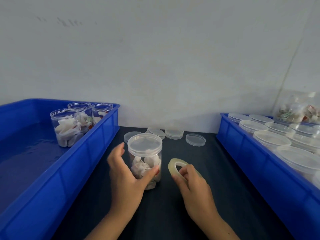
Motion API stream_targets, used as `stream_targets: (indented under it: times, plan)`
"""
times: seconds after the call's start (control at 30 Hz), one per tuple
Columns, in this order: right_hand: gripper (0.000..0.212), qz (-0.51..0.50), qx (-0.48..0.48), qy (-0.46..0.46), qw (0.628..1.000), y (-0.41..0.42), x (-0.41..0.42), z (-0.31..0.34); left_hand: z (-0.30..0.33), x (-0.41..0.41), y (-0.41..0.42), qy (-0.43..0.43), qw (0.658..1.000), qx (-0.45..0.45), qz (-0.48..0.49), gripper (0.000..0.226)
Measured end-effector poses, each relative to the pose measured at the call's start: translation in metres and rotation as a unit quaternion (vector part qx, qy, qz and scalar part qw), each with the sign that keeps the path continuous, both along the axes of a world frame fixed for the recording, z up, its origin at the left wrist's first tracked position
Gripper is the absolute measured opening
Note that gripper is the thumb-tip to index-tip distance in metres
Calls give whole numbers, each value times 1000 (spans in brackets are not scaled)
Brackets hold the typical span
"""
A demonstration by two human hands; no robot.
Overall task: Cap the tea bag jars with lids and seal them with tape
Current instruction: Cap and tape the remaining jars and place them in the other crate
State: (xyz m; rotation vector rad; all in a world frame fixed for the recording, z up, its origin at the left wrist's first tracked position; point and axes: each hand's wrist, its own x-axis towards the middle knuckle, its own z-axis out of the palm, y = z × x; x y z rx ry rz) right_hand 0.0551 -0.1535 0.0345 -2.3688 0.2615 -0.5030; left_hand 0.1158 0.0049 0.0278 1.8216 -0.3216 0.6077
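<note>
Head view | left hand fingers cupped round capped jar; right hand fingers pinching tape roll

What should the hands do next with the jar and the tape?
Probably pull the tape's loose end free and stick it at the lid's edge. The jar already wears its lid, the left hand steadies it, and the right hand holds the tape roll beside it.
</note>
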Motion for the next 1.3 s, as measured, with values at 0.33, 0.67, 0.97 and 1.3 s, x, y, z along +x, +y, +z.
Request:
stream_targets:
  times: [0.33,0.67,0.97,1.3]
  plan:
    - [43,79,83,-62,991,13,-2,-8,3,-20,-11,-106,962,202,-148,28]
    - [28,112,40,-81,990,13,-2,-16,-1,-14,-7,-23,977,128,-170,28]
    - [24,138,52,-90,985,12,-2,-15,-3,-14,-8,-3,978,102,-179,22]
    - [23,158,93,-104,978,12,-6,-13,1,-17,-8,-23,982,85,-169,21]
